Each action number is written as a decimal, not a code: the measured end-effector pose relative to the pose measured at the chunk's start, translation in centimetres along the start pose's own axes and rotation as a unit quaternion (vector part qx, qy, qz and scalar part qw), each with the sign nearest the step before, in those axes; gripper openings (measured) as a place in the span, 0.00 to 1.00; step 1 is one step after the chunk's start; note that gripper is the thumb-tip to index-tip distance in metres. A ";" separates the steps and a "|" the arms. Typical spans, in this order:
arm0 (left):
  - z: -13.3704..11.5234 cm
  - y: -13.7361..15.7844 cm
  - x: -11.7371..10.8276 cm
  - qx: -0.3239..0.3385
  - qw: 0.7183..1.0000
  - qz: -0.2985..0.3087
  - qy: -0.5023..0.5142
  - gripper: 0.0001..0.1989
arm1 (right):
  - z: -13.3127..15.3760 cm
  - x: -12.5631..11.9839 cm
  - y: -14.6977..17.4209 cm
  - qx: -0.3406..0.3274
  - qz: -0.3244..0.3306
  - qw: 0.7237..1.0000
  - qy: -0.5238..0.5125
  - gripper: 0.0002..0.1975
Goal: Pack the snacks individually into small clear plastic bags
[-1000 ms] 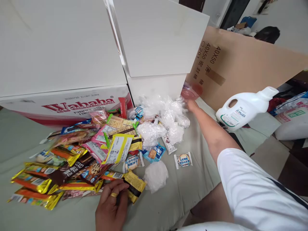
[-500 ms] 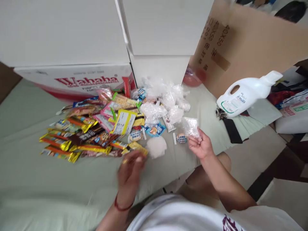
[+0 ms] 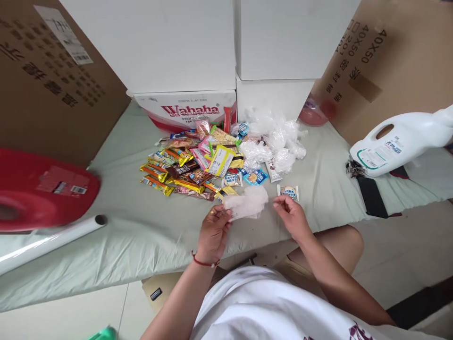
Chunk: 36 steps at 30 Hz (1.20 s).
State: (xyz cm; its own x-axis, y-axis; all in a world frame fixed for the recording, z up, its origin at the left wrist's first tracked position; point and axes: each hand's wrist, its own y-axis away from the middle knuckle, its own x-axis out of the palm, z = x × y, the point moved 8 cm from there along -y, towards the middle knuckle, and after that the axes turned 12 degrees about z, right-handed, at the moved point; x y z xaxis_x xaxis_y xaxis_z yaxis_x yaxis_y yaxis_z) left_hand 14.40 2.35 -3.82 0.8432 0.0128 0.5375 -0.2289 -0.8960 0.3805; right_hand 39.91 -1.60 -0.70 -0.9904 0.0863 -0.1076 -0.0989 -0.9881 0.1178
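Here we note left hand [image 3: 214, 230] with fingers grasping translucent bag [image 3: 247, 202] at bag's eight o'clock; right hand [image 3: 293, 218] at three, grip we can't tell. Snack packets [image 3: 220, 161] lie at ten, crumpled plastic [image 3: 257, 153] at one.

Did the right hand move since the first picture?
Yes. The right hand came away from the cardboard on the right, back toward the white shirt.

We hold a whitish, translucent plastic bag [image 3: 245, 206] just below and right of the frame's center. It looks thin and creased.
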 end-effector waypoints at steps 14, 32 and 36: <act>-0.6 6.7 -6.9 -0.038 0.996 -0.056 -0.058 0.27 | 11.6 2.5 -6.8 -0.334 -0.074 0.870 0.355 0.16; -2.0 2.1 -2.3 0.016 0.999 0.038 0.031 0.27 | 1.2 10.8 1.5 -0.142 0.184 0.954 0.188 0.07; -1.4 2.1 -2.0 0.043 0.999 0.011 0.002 0.27 | -1.6 9.0 0.6 -0.047 0.075 0.994 0.065 0.09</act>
State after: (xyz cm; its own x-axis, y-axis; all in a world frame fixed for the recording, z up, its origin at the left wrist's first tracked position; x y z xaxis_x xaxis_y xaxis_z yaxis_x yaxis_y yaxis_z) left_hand 11.52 1.04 -3.09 0.8366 -0.0062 0.5478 -0.2051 -0.9307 0.3027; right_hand 31.13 -1.59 -3.14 -0.9720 -0.0744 -0.2229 0.0650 -0.9967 0.0494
